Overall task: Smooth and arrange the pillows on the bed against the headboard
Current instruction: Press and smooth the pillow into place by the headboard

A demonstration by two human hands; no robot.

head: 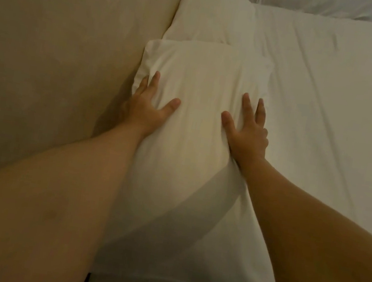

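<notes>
With both my left hand point(146, 108) and right hand point(245, 130) spread flat, fingers point(246, 101) gripping nothing, I'd press the near pillow point(204, 76) evenly outward, snug to the headboard point(61, 49).

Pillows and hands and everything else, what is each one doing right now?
Near pillow: lying along the headboard, pressed under both hands.
Far pillow: lying beyond it, untouched, partly overlapped by the near one.
Left hand: open, flat on the near pillow's left edge.
Right hand: open, fingers spread on its right side.
Headboard: beige, touching the pillows' left edges.
Sheet: white, slightly creased.
</notes>
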